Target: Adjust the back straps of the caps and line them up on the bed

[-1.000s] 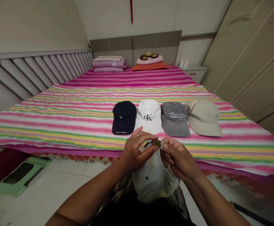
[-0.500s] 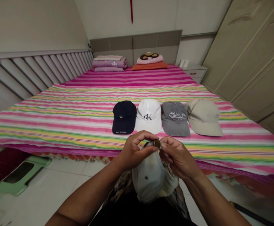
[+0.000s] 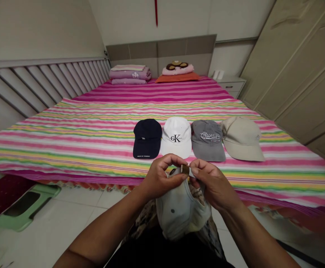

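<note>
Low in front of me, over my lap, hangs a pale grey-blue baseball cap [image 3: 175,212] with its back opening toward my hands. A brass-coloured buckle [image 3: 185,169] sits on its rear strap. My left hand [image 3: 162,176] pinches the buckle between thumb and fingers. My right hand [image 3: 211,182] grips the pale strap [image 3: 191,172] just right of the buckle. On the bed beyond lie a navy cap [image 3: 147,138], a white cap [image 3: 176,137] with black letters, a grey cap [image 3: 208,140] with white lettering and a beige cap [image 3: 243,139], side by side.
The caps rest on a striped bedspread [image 3: 95,130]. Folded purple bedding [image 3: 130,75] and a pink pillow stack [image 3: 177,70] lie by the headboard [image 3: 185,52]. A green stool [image 3: 25,208] stands on the floor at left, wardrobe doors [image 3: 299,74] at right.
The buckle has turned and shows more of its face, and a longer piece of pale strap is visible between my hands. My right hand has shifted slightly right.
</note>
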`<state>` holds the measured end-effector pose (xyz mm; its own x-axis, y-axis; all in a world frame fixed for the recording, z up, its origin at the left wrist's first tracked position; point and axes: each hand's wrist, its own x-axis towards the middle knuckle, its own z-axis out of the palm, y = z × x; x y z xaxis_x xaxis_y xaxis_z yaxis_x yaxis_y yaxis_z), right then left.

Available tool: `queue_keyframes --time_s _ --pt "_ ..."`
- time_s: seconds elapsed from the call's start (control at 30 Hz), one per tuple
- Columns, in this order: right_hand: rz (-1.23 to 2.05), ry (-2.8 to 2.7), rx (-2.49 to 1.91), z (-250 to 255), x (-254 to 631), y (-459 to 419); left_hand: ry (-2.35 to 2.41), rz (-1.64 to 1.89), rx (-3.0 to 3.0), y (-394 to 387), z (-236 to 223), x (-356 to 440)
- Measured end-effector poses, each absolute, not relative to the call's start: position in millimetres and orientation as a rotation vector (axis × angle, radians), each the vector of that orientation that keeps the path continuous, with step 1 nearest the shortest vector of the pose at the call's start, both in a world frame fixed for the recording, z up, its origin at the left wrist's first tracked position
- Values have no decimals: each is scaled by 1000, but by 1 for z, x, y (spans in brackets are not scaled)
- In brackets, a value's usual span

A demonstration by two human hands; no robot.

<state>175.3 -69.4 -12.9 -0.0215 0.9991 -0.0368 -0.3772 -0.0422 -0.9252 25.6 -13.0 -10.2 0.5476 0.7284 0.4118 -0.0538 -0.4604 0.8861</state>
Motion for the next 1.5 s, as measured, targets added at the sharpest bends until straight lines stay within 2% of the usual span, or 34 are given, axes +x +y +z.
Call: queue_keyframes --time_s 0.33,0.67,0.9,1.27,1.5 --pt "1418 -1024 -1082 -14 185 -70 573 1057 1799 -10 -10 22" --pt "1447 -985 -980 -14 180 -69 597 933 1743 -11 -8 22" --pt "1572 -987 -1004 -9 185 -68 575 980 1703 -8 -9 20" --pt "1545 -963 -983 -9 181 -64 648 858 1697 -8 -1 19" --pt "1592 -988 -988 -2 179 -61 590 932 1675 -5 -2 16"
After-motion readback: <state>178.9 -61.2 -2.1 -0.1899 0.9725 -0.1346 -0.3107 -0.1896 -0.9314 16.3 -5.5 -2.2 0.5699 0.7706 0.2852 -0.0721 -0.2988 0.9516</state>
